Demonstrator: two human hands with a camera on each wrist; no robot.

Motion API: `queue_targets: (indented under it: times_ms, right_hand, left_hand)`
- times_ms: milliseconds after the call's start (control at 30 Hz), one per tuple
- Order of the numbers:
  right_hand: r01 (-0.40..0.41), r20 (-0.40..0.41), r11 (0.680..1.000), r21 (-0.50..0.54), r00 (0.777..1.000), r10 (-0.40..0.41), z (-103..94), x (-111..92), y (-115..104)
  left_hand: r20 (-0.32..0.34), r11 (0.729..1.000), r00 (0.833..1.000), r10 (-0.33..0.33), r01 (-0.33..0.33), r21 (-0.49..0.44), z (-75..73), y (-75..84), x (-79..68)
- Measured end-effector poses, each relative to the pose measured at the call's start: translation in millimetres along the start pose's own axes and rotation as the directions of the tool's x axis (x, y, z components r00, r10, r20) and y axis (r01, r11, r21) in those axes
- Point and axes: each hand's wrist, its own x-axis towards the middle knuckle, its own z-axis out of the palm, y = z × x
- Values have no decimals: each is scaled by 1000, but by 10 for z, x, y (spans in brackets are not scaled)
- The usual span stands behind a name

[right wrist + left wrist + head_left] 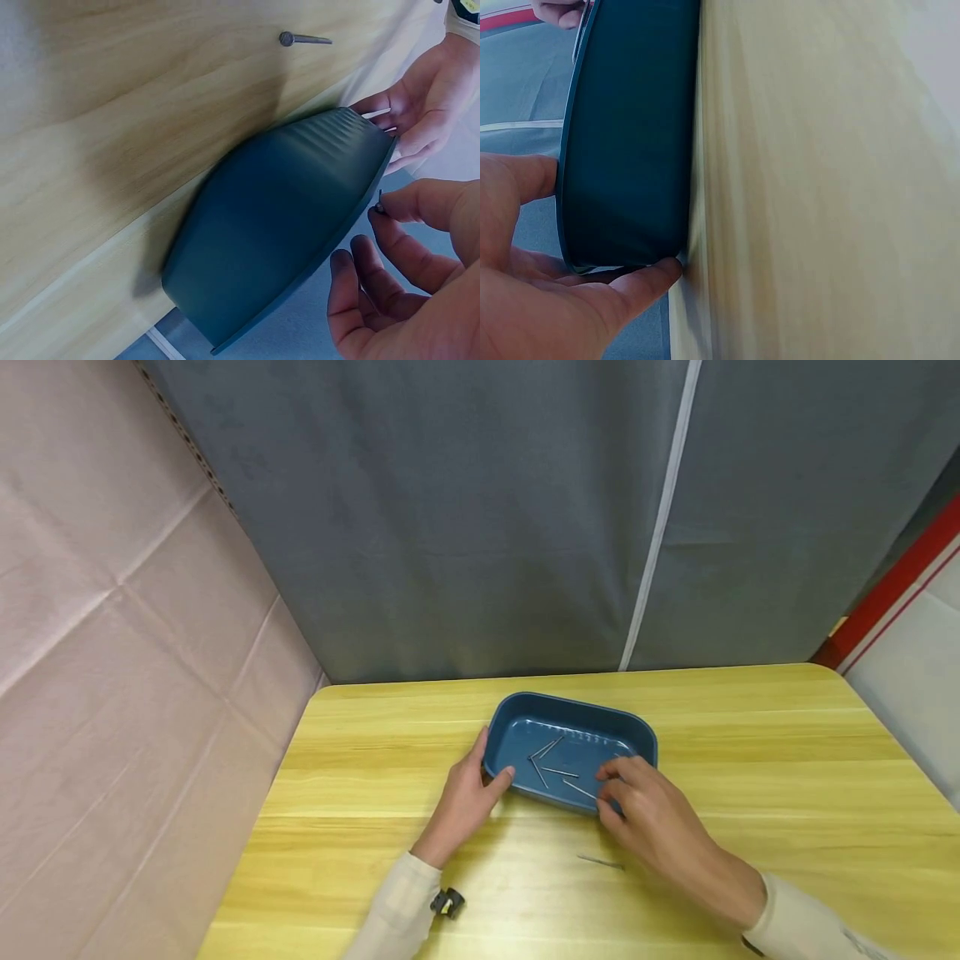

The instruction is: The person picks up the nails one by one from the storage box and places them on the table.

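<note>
A dark blue rectangular tray (577, 710) stands on the table with several thin metal nails (547, 774) on its floor. My left hand (465, 797) grips the tray's left end, thumb over the near rim and fingers along the outer wall. Over the tray's near right part, my right hand (652, 810) pinches a nail (579, 789) between thumb and index finger. Its head shows at the fingertips in the right wrist view, while the other fingers are bent. Another nail (600, 862) lies on the wood just in front of the tray.
The wood-grain table (360, 793) ends at a grey curtain (480, 568) behind the tray. A pale fabric wall (135, 693) closes the left side. At the right stands a red-edged white panel (922, 618). A small black device (447, 903) sits at the left sleeve.
</note>
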Motion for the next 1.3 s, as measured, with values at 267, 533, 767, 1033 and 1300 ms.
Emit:
queue_targets:
  times_ms: [267, 533, 767, 1033, 1300]
  right_hand:
    - [11, -27, 1000, 4, 1000, -11, -57, -120, -64]
    - [31, -61, 999, 26, 998, -29, -86, -287, -84]
    - [27, -77, 999, 45, 997, -23, -81, -386, -82]
    - [2, -64, 999, 36, 998, 1, -63, -453, -75]
    - [3, -71, 999, 33, 997, -1, -40, -524, -38]
  left_hand:
    - [5, 1000, 1000, -7, 7, -8, -3, 3, 1]
    - [8, 1000, 1000, -11, 11, -11, -13, 25, -4]
    - [11, 1000, 1000, -3, 3, -14, -9, 12, -1]
    - [5, 1000, 1000, -12, 12, -7, -12, 7, -6]
    - [10, 1000, 1000, -4, 4, 2, -10, 15, -1]
